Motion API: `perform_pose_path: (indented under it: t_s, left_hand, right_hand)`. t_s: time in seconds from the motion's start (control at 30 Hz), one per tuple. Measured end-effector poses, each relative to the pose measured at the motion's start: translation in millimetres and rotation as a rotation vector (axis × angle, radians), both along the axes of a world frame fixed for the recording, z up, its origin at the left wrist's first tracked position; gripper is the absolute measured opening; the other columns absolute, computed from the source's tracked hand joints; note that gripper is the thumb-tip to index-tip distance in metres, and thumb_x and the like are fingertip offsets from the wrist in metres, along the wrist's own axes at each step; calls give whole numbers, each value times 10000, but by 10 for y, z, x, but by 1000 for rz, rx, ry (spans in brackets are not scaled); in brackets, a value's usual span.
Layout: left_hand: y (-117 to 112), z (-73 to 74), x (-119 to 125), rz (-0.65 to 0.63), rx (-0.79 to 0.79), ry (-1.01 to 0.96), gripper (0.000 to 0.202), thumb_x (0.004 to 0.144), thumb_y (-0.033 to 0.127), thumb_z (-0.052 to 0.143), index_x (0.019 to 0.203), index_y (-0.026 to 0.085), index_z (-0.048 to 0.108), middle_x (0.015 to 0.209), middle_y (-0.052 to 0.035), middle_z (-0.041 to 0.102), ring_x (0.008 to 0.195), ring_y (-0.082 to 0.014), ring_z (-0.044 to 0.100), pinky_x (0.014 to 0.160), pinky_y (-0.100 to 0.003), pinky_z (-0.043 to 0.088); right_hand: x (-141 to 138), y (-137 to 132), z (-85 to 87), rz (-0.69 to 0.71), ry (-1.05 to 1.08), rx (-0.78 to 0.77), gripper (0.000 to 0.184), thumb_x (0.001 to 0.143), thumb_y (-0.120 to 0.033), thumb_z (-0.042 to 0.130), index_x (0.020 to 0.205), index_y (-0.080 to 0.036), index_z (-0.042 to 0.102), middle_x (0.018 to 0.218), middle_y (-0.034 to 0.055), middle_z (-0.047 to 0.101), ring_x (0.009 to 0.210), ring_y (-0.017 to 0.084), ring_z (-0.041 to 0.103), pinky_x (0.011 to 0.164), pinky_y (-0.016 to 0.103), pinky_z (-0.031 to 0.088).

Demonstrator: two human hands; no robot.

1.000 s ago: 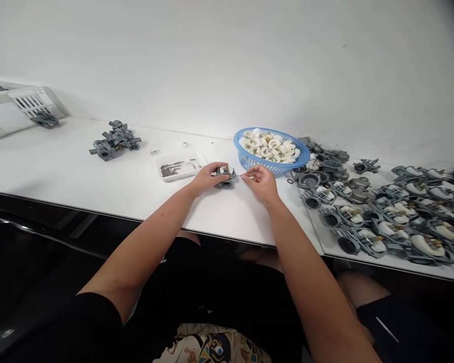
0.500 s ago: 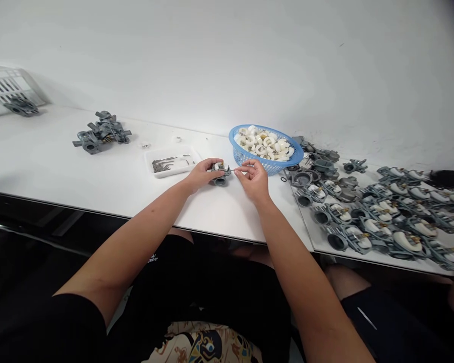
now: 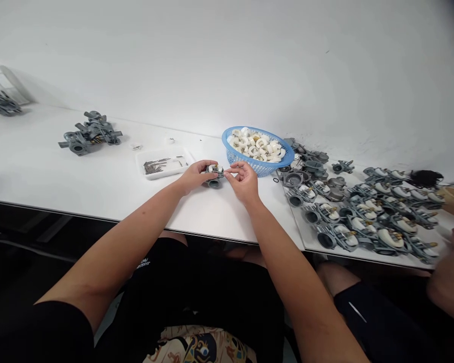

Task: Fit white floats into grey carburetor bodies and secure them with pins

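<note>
White counter (image 3: 41, 156), carb body (image 3: 214, 176) held up just above it between my hands.

Finished-looking grey carbs (image 3: 363, 222) w/ white floats sit in rows at the R end, spread out so they don't tangle; a co-worker's hand (image 3: 450, 267) is out past them. More carb parts (image 3: 91, 133) are piled far L. Blue plastic basket (image 3: 285, 160) of white rings (image 3: 255, 150) and clear tray (image 3: 162, 176) of thin metal pins (image 3: 153, 167) are close by, handy for both hands. L hand (image 3: 194, 176) has fingers closed round the carb, gripping it steady, top up. R hand (image 3: 244, 182) has thumb & index pinched together at its edge; can't tell if they're holding anything.
</note>
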State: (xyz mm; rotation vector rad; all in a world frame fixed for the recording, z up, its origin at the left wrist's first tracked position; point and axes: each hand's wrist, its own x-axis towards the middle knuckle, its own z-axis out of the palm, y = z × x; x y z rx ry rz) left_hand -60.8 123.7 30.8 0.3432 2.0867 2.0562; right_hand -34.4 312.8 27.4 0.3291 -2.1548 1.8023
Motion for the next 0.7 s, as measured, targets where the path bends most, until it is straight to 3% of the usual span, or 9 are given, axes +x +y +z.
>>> perform_pose_path:
  t_s: [0.2, 0.7]
  left_hand:
    - [-1, 2, 7, -4, 23, -24, 604, 659, 356, 867, 1205, 202, 658, 961, -38, 663, 801, -154, 637, 684, -295, 519]
    - [-41, -9, -37, -68, 35, -51, 667, 635, 327, 894, 1234, 185, 637, 955, -41, 652, 793, -149, 634, 690, -288, 503]
  right_hand:
    - [11, -2, 16, -2, -52, -15, 431, 718, -531, 766, 915, -236, 519, 895, 30, 734, 469, 77, 405, 466, 252, 297]
    - [-28, -8, -42, 34, -37, -73, 375, 691, -417, 803, 869, -205, 550, 840, 24, 730, 446, 47, 385, 448, 207, 286]
